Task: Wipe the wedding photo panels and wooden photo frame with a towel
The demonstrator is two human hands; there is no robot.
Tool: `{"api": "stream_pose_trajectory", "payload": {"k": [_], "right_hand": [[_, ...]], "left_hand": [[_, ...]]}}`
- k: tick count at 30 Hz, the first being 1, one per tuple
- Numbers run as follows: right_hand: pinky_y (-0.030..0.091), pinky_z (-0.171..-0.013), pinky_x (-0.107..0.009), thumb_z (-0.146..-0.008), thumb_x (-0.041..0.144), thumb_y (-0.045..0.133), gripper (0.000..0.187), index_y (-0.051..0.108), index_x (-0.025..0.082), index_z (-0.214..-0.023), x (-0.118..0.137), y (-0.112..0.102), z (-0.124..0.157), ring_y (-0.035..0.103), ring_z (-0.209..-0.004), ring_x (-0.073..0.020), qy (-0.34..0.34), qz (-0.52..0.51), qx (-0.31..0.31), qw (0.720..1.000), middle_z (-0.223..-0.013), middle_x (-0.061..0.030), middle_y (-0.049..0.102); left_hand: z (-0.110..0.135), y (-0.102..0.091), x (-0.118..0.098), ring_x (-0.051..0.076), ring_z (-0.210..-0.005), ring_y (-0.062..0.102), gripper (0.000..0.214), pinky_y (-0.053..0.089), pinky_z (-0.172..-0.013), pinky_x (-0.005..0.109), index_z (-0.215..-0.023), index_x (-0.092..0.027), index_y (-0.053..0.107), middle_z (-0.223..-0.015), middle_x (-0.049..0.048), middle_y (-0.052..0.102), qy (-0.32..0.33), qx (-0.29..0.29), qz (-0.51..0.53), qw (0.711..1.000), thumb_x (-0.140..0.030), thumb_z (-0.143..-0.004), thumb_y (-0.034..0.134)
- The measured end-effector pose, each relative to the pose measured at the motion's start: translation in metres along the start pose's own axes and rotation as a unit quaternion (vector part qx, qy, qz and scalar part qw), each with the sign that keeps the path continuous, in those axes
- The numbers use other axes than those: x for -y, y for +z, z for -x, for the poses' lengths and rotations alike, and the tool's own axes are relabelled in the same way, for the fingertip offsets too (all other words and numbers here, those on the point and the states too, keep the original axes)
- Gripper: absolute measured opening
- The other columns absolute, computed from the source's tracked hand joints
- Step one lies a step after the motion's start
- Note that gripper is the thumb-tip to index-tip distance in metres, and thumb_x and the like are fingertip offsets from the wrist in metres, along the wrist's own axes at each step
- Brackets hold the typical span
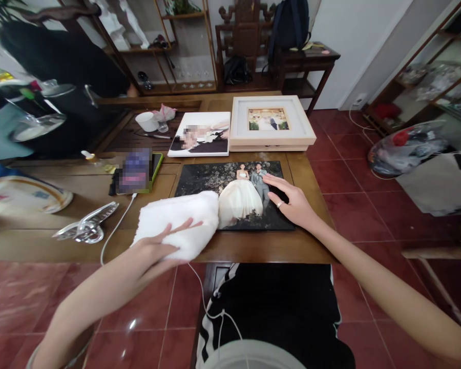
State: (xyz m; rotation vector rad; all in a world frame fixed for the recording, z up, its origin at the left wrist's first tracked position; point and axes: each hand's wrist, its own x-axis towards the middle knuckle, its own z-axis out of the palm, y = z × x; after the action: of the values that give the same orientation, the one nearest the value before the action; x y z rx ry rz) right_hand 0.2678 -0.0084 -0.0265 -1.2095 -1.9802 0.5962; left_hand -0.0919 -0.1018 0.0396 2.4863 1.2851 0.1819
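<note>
The left hand [155, 248] spreads its fingers on a folded white fluffy cloth [159, 212] overlapping a dark rectangular wedding-photo panel [240, 202] — flat on the brown wooden table [246, 248]. The right hand [297, 206], fingers parted, lies over its right side. A green-edged phone [135, 171] has its screen blurred — unreadable.

3 photos [240, 200] [200, 136] [269, 119] on 1 counter [261, 246] lol
2 hands [159, 248] [295, 202], 1 white towel [192, 207], 1 phone [138, 171] at 9 o'clock
</note>
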Motion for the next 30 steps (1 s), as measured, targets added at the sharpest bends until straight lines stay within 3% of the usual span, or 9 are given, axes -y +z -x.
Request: {"api": "stream_pose_trajectory", "payload": {"k": [2,4,8,11,14,16,21,25,30], "right_hand": [[0.039,-0.115,-0.046,-0.092,0.025,0.052,0.037,0.063,0.022,-0.127,0.0,0.0,0.0,0.052,-0.133,-0.0222,-0.001,0.001,0.0,1.0,-0.137,-0.0087,0.061],[0.038,-0.115,-0.046,-0.092,0.026,0.052,0.038,0.063,0.023,-0.128,-0.001,0.0,0.0,0.051,-0.134,-0.0225,0.0,0.001,-0.001,1.0,-0.137,-0.0077,0.061],[0.038,-0.115,-0.047,-0.092,0.026,0.052,0.038,0.062,0.025,-0.129,-0.002,0.0,0.0,0.051,-0.134,-0.0231,-0.001,-0.004,-0.001,1.0,-0.138,-0.0065,0.06],[0.037,-0.115,-0.048,-0.092,0.026,0.052,0.039,0.062,0.026,-0.129,-0.001,0.0,0.001,0.051,-0.134,-0.0233,0.0,-0.006,-0.001,1.0,-0.138,-0.0066,0.06],[0.037,-0.116,-0.048,-0.092,0.026,0.053,0.039,0.062,0.026,-0.13,-0.001,0.0,0.001,0.051,-0.134,-0.0229,0.0,-0.009,-0.001,1.0,-0.139,-0.0064,0.06],[0.037,-0.116,-0.048,-0.092,0.026,0.053,0.039,0.062,0.027,-0.13,0.0,0.0,0.001,0.051,-0.134,-0.0226,-0.001,-0.011,-0.002,1.0,-0.139,-0.0053,0.06],[0.037,-0.116,-0.047,-0.092,0.026,0.053,0.038,0.062,0.027,-0.129,-0.001,0.0,0.0,0.051,-0.134,-0.0225,0.001,-0.012,-0.003,1.0,-0.138,-0.005,0.06],[0.037,-0.116,-0.048,-0.092,0.025,0.053,0.039,0.062,0.027,-0.129,-0.002,0.001,0.0,0.051,-0.134,-0.0221,0.001,-0.009,-0.002,1.0,-0.139,-0.0053,0.06],[0.037,-0.116,-0.048,-0.092,0.026,0.053,0.038,0.063,0.024,-0.128,-0.002,0.001,0.0,0.051,-0.134,-0.0228,0.003,-0.006,-0.003,1.0,-0.138,-0.0071,0.06]], "left_hand": [[-0.015,-0.003,0.0,0.026,-0.098,0.069,0.055,0.054,-0.092,0.037,-0.098,-0.027,0.072,-0.104,0.0039,0.075,-0.008,0.01,-0.001,1.0,-0.06,-0.099,0.027],[-0.035,-0.007,0.001,0.027,-0.091,0.069,0.06,0.053,-0.09,0.039,-0.104,-0.027,0.072,-0.098,0.0051,0.075,-0.011,0.034,-0.016,0.999,-0.06,-0.099,0.022],[-0.08,-0.011,0.009,0.029,-0.102,0.066,0.06,0.049,-0.095,0.044,-0.107,-0.023,0.07,-0.108,0.0076,0.072,-0.008,0.039,-0.061,0.997,-0.055,-0.101,0.019],[-0.114,-0.01,0.021,0.032,-0.112,0.063,0.057,0.045,-0.101,0.047,-0.109,-0.02,0.07,-0.123,0.0114,0.067,0.006,0.009,-0.091,0.996,-0.051,-0.102,0.023],[-0.138,-0.004,0.033,0.034,-0.133,0.048,0.052,0.038,-0.109,0.05,-0.117,-0.018,0.068,-0.149,0.0122,0.047,0.03,-0.029,-0.117,0.992,-0.046,-0.102,0.026],[-0.146,0.001,0.04,0.035,-0.14,0.038,0.051,0.034,-0.112,0.054,-0.118,-0.017,0.067,-0.155,0.0112,0.037,0.043,-0.042,-0.136,0.989,-0.044,-0.103,0.026],[-0.137,0.01,0.034,0.033,-0.146,0.027,0.046,0.027,-0.113,0.062,-0.107,-0.017,0.072,-0.156,0.0094,0.036,0.069,-0.022,-0.147,0.986,-0.04,-0.103,0.032],[-0.106,0.011,0.001,0.031,-0.147,0.024,0.039,0.027,-0.114,0.061,-0.101,-0.02,0.074,-0.156,0.0056,0.035,0.099,0.034,-0.127,0.986,-0.035,-0.102,0.038],[-0.065,0.011,-0.033,0.026,-0.146,0.028,0.032,0.02,-0.121,0.052,-0.089,-0.021,0.075,-0.156,0.0023,0.035,0.146,0.077,-0.102,0.981,-0.032,-0.1,0.047]]}}
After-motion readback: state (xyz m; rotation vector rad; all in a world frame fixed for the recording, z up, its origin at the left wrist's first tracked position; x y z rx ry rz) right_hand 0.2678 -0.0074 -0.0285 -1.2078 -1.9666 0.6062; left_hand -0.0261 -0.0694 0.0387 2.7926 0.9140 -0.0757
